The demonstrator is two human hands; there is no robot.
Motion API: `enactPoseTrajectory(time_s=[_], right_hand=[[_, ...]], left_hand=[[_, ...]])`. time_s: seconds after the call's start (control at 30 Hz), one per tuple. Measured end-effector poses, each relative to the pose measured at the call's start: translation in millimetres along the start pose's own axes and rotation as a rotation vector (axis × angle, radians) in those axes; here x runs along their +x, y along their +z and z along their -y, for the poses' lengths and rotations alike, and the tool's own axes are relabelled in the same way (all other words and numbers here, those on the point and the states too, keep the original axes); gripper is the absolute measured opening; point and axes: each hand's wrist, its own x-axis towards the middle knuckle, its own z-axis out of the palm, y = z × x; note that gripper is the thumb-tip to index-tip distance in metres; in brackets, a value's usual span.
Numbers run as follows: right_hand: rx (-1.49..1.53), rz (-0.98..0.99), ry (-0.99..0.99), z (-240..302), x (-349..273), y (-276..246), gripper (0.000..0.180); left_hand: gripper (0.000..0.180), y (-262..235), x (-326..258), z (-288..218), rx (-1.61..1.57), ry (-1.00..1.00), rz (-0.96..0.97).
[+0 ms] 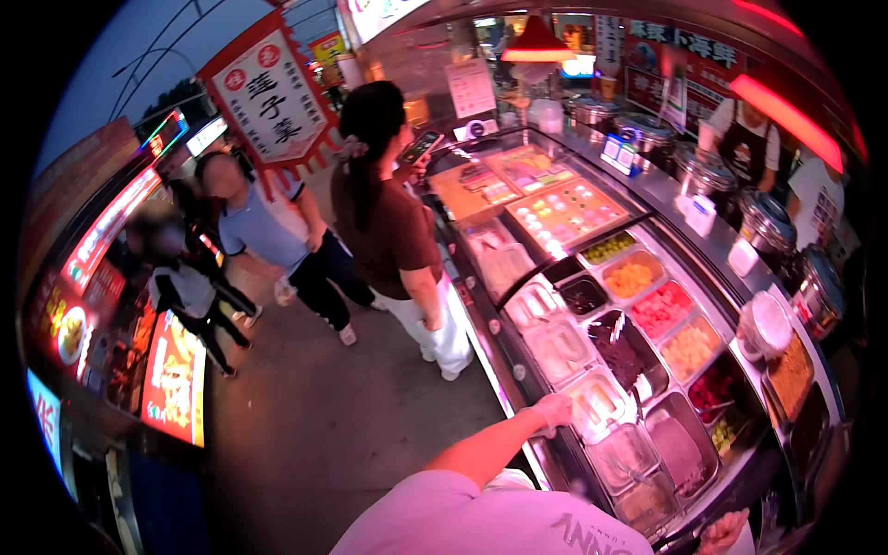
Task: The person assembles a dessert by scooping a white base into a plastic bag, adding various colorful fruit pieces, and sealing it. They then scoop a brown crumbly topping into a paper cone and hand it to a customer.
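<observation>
My left hand (555,410), in what looks like a clear plastic glove, reaches over the counter edge to a steel tub (597,405) with pale pieces in it. The fingertips blur against the tub's near rim, so their grip does not show. Low at the right, my right hand (724,534) is curled beside the counter's near end; what it holds, if anything, is hidden. Beside the left hand's tub stand a tub of dark topping (622,356) and a tub of greyish-purple paste (680,444). A utensil rests in a nearer tub of pale food (624,458).
Farther along are tubs of orange cubes (634,275), pink cubes (659,308) and pale yellow cubes (691,348). A clear lidded container (765,326) stands at right. One person (388,213) holds a phone across the counter's left side; others walk behind. Workers (747,143) stand far right.
</observation>
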Motion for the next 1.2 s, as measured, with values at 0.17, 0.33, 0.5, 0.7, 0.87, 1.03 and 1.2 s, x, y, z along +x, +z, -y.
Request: enactPoseTrajectory(time_s=[0.17,0.33,0.5,0.7,0.87,1.03,1.2], right_hand=[[0.19,0.265,0.22,16,16,-39,0.049],[0.189,0.233,0.199,12,35,-65,0.031],[0.016,-0.091,-0.079,1,51,-129,0.042],[0.022,0.438,-0.007,-10,40,-86,0.047],[-0.046,0.135,-0.078,-10,30,-98,0.041],[-0.14,-0.307,-0.368,-20,12,-118,0.029],[-0.024,-0.12,-0.281,-37,-85,3,0.037]], left_hand=[[0.026,10,10,14,0.049,-0.023,0.025],[0.027,12,-14,-8,-0.254,-0.152,-0.009],[0.019,-5,-52,-36,-0.874,-0.114,0.101],[0.058,-80,-30,-90,-0.868,-0.007,0.127],[0.128,-168,-4,-216,-0.784,0.185,0.183],[0.134,-201,35,-274,-0.851,0.269,0.061],[0.103,-248,111,-250,-0.462,0.248,-0.089]])
